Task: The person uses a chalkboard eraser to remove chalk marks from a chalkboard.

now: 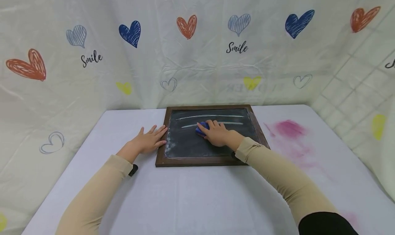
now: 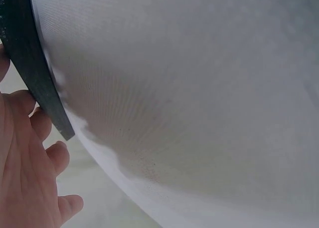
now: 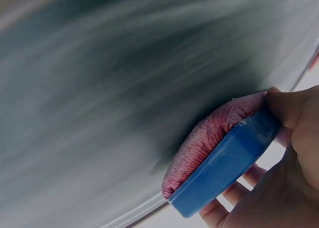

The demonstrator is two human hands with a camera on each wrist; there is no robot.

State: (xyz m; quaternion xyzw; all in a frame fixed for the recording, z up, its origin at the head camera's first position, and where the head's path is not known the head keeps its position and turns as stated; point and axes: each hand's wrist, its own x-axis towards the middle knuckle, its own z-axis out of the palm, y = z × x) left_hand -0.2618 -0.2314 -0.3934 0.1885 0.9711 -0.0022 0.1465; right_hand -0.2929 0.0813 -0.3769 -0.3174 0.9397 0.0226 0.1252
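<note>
Beige sleeves cover both arms reaching over the white table (image 1: 185,200). On the left, the left hand (image 1: 148,142) lies flat on the table, fingers straight and spread, its fingertips touching the left edge of the frame (image 1: 160,149) of a chalkboard (image 1: 191,145); its grip is loose and holds nothing. The left wrist view shows the same fingers (image 2: 30,158) beside the frame's dark edge (image 2: 35,73).

The chalkboard lies flat near the middle of the table, toward its far side, dark with a brown wooden frame. Two pale chalk lines (image 1: 213,116) run across its upper part, and chalk dust smears its left side.

On the board, the right hand (image 1: 217,133) curls over a blue eraser (image 1: 202,128), its grip closed round it, at the left end of the lower chalk line. The right wrist view shows the eraser (image 3: 224,168) as a blue plastic block with a pink felt pad (image 3: 209,133) pressed against the board; the board surface there is blurred.

Right of the board, a pink stain (image 1: 290,130) marks the table.

Behind the table hangs a pale curtain (image 1: 197,73) printed with red, blue, grey and yellow hearts. The word "Smile" (image 1: 91,58) is written in black script on the left and again (image 1: 237,47) right of centre. Fainter lettering shows through the curtain lower down, too dim to read.
</note>
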